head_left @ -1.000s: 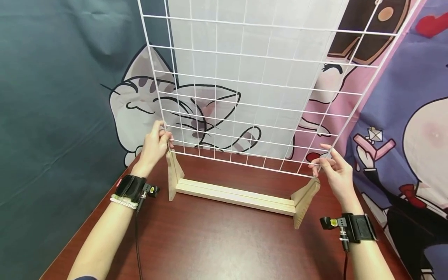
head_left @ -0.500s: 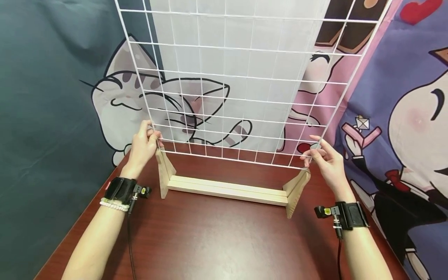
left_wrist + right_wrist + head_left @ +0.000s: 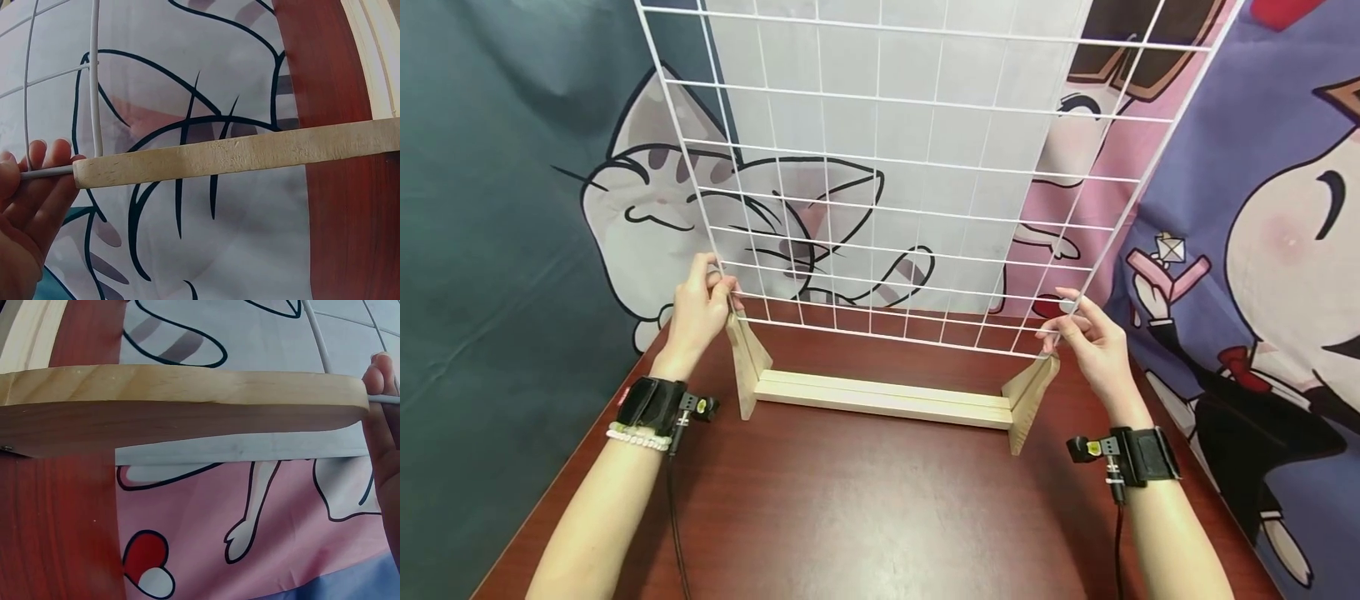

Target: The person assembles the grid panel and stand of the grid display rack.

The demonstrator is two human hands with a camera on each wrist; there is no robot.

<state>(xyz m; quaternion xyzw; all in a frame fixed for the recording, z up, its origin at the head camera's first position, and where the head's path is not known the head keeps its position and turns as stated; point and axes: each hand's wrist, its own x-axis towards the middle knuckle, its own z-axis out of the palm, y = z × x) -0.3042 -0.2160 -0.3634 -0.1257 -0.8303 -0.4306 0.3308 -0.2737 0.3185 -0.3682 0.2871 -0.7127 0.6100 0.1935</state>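
A white wire grid panel (image 3: 917,102) stands upright above a pale wooden stand (image 3: 880,398), which has a long crossbar and two end pieces. My left hand (image 3: 695,315) pinches the panel's left side wire near the bottom corner, just above the left end piece (image 3: 237,153). On the other side, my right hand (image 3: 1099,348) grips the right side wire low down, close to the tip of the right end piece (image 3: 187,394). Both wrist views show the wire running up to the wood's tip; whether it enters a slot there I cannot tell.
The stand is on a dark red-brown table (image 3: 880,517). Behind it hangs a cloth printed with cartoon cats (image 3: 655,208), and more printed cloth (image 3: 1195,167) hangs at the right. A plain dark green cloth (image 3: 490,250) covers the left side.
The head view has shifted, so stand, panel and backdrop appear further left and slightly higher. Both hands keep their hold at the panel's lower corners, with little visible movement against the stand.
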